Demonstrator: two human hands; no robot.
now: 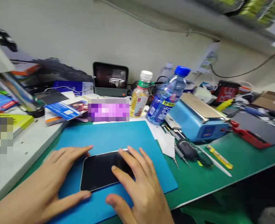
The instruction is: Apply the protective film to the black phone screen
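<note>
A phone was laid flat on a blue mat, its dark face turned upward and its long side run roughly from left to right, the right end set slightly farther back. The phone was placed on the nearer half of the mat, between the two hands. By the left hand, held over the mat's left part, the phone's left end was bracketed: the thumb was set at the near corner, the fingers at the far one. Whether the phone was gripped there could not be told. The right hand, held above the mat's right part, was not clenched; its fingers were spread over the phone's right end, and its thumb was held apart from the phone, over the mat.

The mat was supported by a green tabletop. Behind the mat, a bottle of yellow drink and a larger blue-capped bottle were stood upright or nearly so, with a small screen propped farther back. To the right of the mat, a blue machine with a flat metal top, a black oval object and a yellow cutter were arranged. The mat's left side was flanked by a white raised surface.
</note>
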